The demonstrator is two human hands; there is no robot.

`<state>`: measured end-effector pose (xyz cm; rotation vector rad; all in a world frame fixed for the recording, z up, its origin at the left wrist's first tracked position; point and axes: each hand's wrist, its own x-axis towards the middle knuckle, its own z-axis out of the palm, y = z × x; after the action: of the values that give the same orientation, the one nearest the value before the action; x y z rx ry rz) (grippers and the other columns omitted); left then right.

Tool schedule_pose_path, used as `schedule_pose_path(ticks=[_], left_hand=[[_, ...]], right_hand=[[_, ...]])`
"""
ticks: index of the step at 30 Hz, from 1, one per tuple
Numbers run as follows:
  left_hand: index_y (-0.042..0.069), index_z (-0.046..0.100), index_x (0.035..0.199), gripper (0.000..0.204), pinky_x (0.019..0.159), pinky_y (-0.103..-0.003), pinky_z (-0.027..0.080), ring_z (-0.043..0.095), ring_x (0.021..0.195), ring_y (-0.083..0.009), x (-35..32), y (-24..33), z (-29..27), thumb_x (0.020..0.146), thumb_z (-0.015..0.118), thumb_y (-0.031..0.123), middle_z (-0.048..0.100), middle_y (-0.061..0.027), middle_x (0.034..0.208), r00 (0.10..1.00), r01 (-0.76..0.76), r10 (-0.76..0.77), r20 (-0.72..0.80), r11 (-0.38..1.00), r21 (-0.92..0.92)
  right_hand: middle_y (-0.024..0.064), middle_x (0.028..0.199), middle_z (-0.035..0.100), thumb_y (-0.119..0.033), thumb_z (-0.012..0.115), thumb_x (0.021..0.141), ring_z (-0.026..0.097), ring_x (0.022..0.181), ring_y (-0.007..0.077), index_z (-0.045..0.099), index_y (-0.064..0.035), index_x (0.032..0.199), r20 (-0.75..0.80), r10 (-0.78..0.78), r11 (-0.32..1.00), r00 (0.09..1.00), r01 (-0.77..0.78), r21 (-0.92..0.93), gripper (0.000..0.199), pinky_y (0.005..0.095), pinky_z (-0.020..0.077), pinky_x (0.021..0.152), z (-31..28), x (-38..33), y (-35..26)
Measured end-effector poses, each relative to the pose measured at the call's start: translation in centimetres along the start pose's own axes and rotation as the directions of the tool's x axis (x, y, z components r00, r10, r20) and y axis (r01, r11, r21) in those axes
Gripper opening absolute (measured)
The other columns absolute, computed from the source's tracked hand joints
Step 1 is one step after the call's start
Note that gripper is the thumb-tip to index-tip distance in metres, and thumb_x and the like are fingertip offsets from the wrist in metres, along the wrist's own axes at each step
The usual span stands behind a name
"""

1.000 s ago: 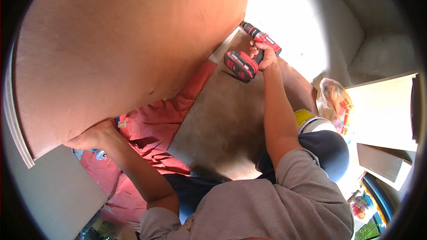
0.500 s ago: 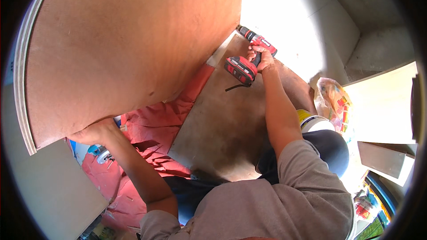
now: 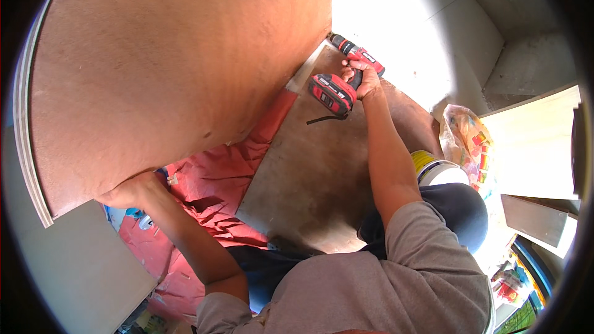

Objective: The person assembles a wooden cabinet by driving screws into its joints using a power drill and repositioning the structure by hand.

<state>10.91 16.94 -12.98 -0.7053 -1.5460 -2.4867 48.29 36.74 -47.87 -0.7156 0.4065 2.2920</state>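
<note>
My right hand [image 3: 367, 80] is wrapped round the handle of a red and black cordless drill [image 3: 334, 94]. The drill's chuck points to the far left, by the far lower corner of a large reddish-brown plywood panel [image 3: 185, 55]; whether its tip touches the panel is hidden. The panel stands tilted on the left, its layered edge showing. My left hand [image 3: 133, 190] grips the panel's near lower edge, with its fingers partly hidden by the wood. Under the drill lies a flat brown board [image 3: 303, 167].
Crumpled red sheeting [image 3: 210, 179] spreads below the panel. On the right are a white and yellow bucket [image 3: 440, 170] by my knee, a clear plastic bag [image 3: 461, 133] with colourful contents, and pale boards [image 3: 532, 142]. A grey-white board [image 3: 68, 260] lies at lower left.
The panel's near left corner has shifted slightly down in the picture, with my left hand still on its edge. The drill and my right hand have barely moved.
</note>
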Motion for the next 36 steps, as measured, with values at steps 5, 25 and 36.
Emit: schedule_pose_path(ticks=[5,25,36], left_hand=[[-0.005,0.049,0.136,0.059,0.098,-0.052,0.053,0.058,0.121,-0.0394,0.3,-0.4,-0.4,0.098,0.044,0.04,0.053,-0.0221,0.137,0.997,-0.079,0.079,0.001,0.994,0.081],[-0.005,0.049,0.135,0.057,0.095,-0.051,0.054,0.058,0.12,-0.0387,0.3,-0.9,-0.7,0.098,0.043,0.038,0.053,-0.021,0.136,0.998,-0.053,0.055,-0.02,0.993,0.105],[-0.004,0.05,0.134,0.055,0.094,-0.052,0.054,0.06,0.118,-0.0388,0.6,-1.0,-1.0,0.099,0.042,0.038,0.054,-0.0205,0.135,0.999,-0.046,0.048,-0.024,0.998,0.051]], right_hand=[[0.0052,0.071,0.055,-0.004,0.066,0.081,0.052,0.061,0.0149,0.061,0.005,0.093,-0.006,0.018,1.0,1.0,-0.018,0.003,0.015,0.0298,0.0482,0.059,-0.2,0.0,-0.5],[0.0048,0.072,0.054,-0.001,0.067,0.078,0.052,0.062,0.0159,0.06,0.0026,0.09,0.001,0.035,0.999,0.999,-0.035,0.015,0.014,0.031,0.0475,0.06,-0.9,0.4,-0.8],[0.005,0.072,0.055,-0.002,0.069,0.078,0.052,0.061,0.0154,0.061,0.0021,0.089,0.004,0.015,0.997,1.0,-0.015,-0.073,0.014,0.0308,0.0482,0.062,-1.1,0.2,-0.7]])
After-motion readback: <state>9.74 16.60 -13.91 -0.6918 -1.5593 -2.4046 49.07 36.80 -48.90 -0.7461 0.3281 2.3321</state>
